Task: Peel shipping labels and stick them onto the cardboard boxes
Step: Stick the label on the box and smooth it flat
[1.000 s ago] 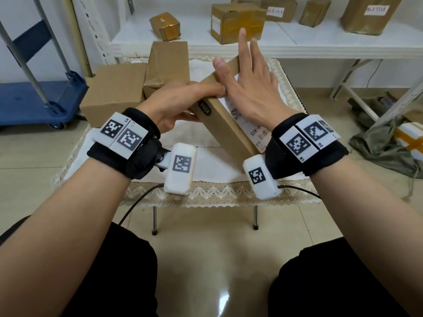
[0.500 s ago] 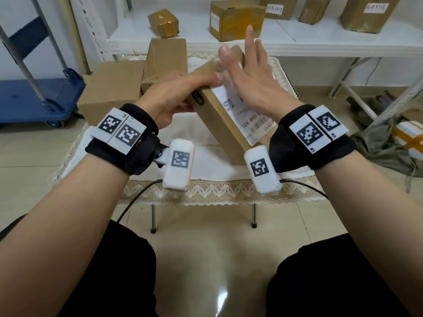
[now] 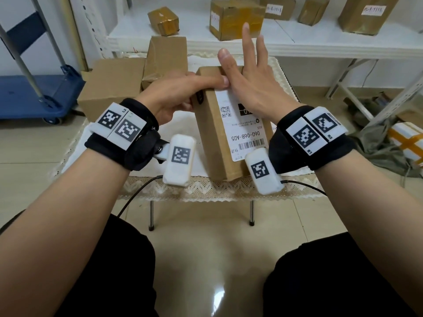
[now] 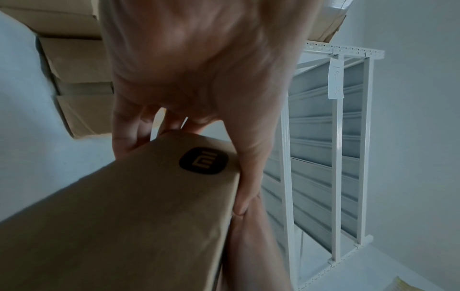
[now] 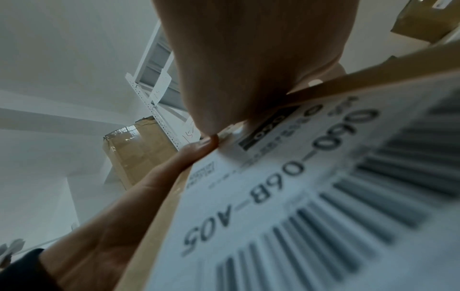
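Box: the long cardboard box [image 3: 211,143] sits centre frame in the head view, propped at a tilt over the table [image 3: 229,191], far end raised toward the upper middle of the frame.
Label: the shipping label [image 3: 246,133] lies on the box's upward face, its long axis running with the box's, barcode end toward the bottom of the frame.
Right hand: the right hand [image 3: 254,88] lies flat on the label's upper half, fingers straight and fanned toward the top of the frame, gripping nothing.
Left hand: the left hand [image 3: 180,92] comes in from the left and grips the raised end, thumb along the top face, fingers curled behind it.
Key relation: the uncovered label stretch runs from the right palm down toward the lower frame, so the right hand looks nearer for smoothing it.
Surroundings: plain boxes [image 3: 109,85] wait at upper left; labelled ones line the shelf [image 3: 320,42] behind.
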Demonstrator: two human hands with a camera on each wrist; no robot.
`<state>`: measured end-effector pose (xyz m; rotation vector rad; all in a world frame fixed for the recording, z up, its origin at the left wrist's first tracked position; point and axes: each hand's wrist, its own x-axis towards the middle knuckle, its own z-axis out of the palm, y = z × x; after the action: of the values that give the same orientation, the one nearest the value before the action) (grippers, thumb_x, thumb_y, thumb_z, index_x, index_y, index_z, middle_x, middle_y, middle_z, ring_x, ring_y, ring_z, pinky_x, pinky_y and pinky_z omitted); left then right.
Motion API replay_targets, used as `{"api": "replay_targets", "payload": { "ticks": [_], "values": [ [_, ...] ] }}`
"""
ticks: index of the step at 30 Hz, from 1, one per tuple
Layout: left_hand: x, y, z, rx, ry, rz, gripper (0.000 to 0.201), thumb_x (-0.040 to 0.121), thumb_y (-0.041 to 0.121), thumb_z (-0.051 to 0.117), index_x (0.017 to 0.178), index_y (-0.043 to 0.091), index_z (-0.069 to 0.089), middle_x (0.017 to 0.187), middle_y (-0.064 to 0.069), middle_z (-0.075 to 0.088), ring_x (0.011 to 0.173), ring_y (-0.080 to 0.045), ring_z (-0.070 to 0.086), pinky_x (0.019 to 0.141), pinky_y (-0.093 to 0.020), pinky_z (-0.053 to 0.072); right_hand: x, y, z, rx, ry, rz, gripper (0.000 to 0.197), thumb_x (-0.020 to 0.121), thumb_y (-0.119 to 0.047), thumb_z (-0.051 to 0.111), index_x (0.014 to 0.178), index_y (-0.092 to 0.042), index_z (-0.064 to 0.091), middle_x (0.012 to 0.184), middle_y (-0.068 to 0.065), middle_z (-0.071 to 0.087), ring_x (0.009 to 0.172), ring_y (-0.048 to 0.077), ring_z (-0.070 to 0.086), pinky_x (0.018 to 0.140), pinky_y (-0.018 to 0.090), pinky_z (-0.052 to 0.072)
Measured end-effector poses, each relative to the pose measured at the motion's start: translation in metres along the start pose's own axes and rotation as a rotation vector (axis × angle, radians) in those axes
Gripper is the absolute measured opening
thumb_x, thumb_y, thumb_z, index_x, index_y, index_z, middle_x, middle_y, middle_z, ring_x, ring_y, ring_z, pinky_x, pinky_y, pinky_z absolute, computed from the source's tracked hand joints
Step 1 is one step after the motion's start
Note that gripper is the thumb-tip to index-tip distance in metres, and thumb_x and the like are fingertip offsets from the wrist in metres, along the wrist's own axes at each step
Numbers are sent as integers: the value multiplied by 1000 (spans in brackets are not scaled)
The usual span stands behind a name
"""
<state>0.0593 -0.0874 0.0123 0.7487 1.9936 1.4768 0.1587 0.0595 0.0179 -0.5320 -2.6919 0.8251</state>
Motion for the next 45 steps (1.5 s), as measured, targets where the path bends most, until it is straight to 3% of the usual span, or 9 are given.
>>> {"api": "replay_targets", "payload": {
  "ticks": [3, 7, 13, 21, 28, 32, 35, 38, 45],
  "values": [
    [-1, 0, -4, 33, -18, -19, 54, 70, 50, 85, 112, 16, 75, 85, 8, 77, 69, -6, 68, 84, -31, 52, 0, -1, 1, 23, -14, -2, 78, 99, -72, 21, 158, -39, -17, 168, 6, -22, 157, 35, -5, 123, 62, 5],
    [-8, 4, -7, 33, -61, -52, 23, 83, 42, 79, 91, 23, 70, 56, 17, 61, 43, 1, 48, 68, -25, 38, -4, -4, -9, 72, -26, 23, 76, 103, -65, 20, 159, -33, -19, 167, 9, -25, 156, 29, -15, 124, 58, -1],
    [-8, 2, -14, -46, -140, -57, 23, 90, 39, 70, 69, 31, 73, 56, 14, 39, 68, -20, 7, 65, -34, 10, -9, -12, -2, 45, -86, -22, 74, 101, -69, 21, 159, -39, -16, 167, 3, -27, 156, 34, -12, 122, 64, 0],
    [4, -4, -8, -6, -105, -44, 46, 62, 49, 81, 96, 26, 60, 64, 8, 38, 57, -12, 21, 56, -29, 18, 4, -3, 10, 3, -60, -35, 92, 80, -87, 10, 159, -44, -7, 170, -7, -17, 156, 33, -12, 120, 66, 9],
    [9, -7, -6, 25, -71, -40, 74, 59, 58, 85, 119, 16, 73, 85, -2, 51, 69, -18, 36, 65, -31, 31, 0, -5, 8, 52, -61, 12, 75, 98, -74, 18, 161, -41, -6, 170, 0, -18, 156, 33, -13, 123, 61, 6],
    [6, -3, -7, 6, -102, -63, 53, 57, 60, 88, 94, 26, 71, 79, 0, 49, 64, -15, 31, 62, -29, 29, -5, -8, -6, 115, -51, 41, 70, 105, -63, 17, 162, -32, -10, 169, 5, -18, 157, 24, -13, 125, 55, -1],
    [3, -2, -11, -22, -162, -69, 34, 63, 53, 87, 81, 26, 76, 78, 2, 53, 69, -18, 31, 63, -29, 24, 1, 2, -14, 341, -68, 156, 79, 96, -76, 25, 162, -38, 0, 171, 2, 10, 155, 25, 19, 119, 60, 23],
    [0, 0, -13, -36, -172, -55, 28, 72, 49, 84, 84, 25, 76, 80, 4, 61, 79, -24, 38, 70, -30, 26, 1, 11, -14, 527, -178, 233, 71, 90, -81, 36, 140, -33, 54, 134, -4, 67, 119, 20, 66, 102, 51, 51],
    [-7, 5, -9, 5, -213, -111, 25, 94, 46, 63, 94, 21, 63, 56, 13, 64, 49, 0, 58, 58, -14, 43, -6, 18, -12, 652, -146, 285, 58, 96, -74, 39, 119, -29, 68, 108, -2, 78, 105, 21, 73, 95, 44, 57]
  ]
}}
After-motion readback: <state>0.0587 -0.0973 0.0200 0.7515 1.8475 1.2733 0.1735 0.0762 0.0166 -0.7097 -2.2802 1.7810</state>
